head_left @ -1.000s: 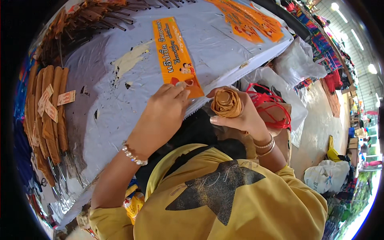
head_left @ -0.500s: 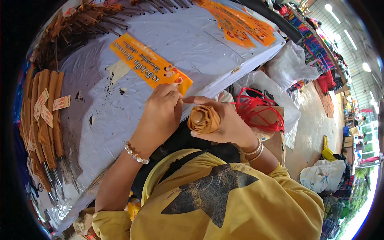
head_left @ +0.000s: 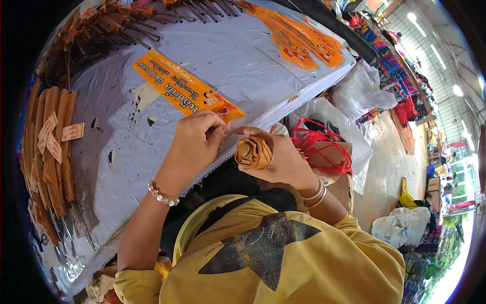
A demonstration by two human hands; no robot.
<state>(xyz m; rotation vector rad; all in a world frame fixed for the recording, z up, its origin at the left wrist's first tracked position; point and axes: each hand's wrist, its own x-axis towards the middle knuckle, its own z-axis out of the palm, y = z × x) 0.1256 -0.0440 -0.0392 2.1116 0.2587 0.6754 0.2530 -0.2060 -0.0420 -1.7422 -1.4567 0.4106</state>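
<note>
My right hand (head_left: pixel 283 159) is wrapped around a rolled-up tan folded umbrella (head_left: pixel 253 152), seen end-on, held just off the table's near edge. My left hand (head_left: pixel 195 142) rests at that edge with its fingers pinching the near end of a long orange label strip (head_left: pixel 179 86), which lies flat across the pale grey table cover (head_left: pixel 243 55). The fingertips of both hands nearly meet beside the umbrella. A bead bracelet sits on my left wrist and bangles on my right.
Rows of tan rolled umbrellas with small tags (head_left: pixel 48 147) line the left side, with more at the far edge (head_left: pixel 116 25). More orange label strips (head_left: pixel 298 38) lie far right. Red cords on a box (head_left: pixel 319 147) and plastic bags (head_left: pixel 359 86) stand below the table.
The orange strip has been turned and slid leftward across the table, now lying more level. The umbrella moved left and nearer my left hand.
</note>
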